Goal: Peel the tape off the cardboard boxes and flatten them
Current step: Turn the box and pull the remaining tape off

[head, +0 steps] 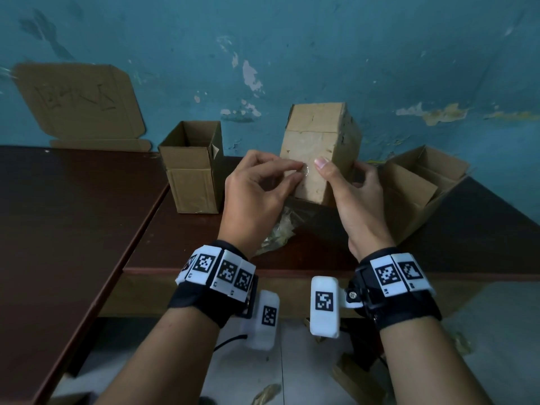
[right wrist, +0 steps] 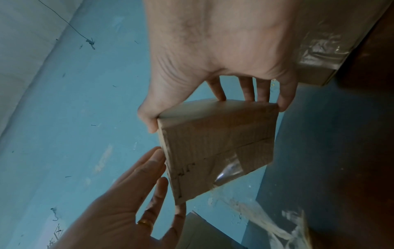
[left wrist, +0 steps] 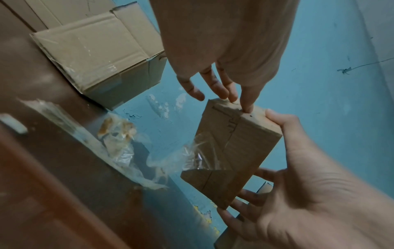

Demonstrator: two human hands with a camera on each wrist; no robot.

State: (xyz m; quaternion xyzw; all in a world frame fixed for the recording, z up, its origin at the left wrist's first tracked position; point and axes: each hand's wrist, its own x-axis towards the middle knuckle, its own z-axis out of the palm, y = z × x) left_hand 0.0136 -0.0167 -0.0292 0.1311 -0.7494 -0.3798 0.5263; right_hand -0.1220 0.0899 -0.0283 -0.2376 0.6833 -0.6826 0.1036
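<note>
A small closed cardboard box [head: 318,147] is held upright above the brown table [head: 204,235]. My right hand [head: 342,173] grips it, thumb on the near face and fingers [right wrist: 249,92] behind. My left hand [head: 298,175] has its thumb and forefinger together on the near face, pinching a small shiny curl of clear tape [head: 305,171]. In the wrist views a loose strip of clear tape [left wrist: 198,155] hangs from the box's underside [right wrist: 230,168]. Which seams are still taped I cannot tell.
Crumpled peeled tape [head: 277,232] lies on the table under the hands. An open box [head: 193,171] stands to the left, and another open box [head: 420,188] leans at the right. Flattened cardboard [head: 79,103] rests against the blue wall. A second table [head: 58,229] adjoins at left.
</note>
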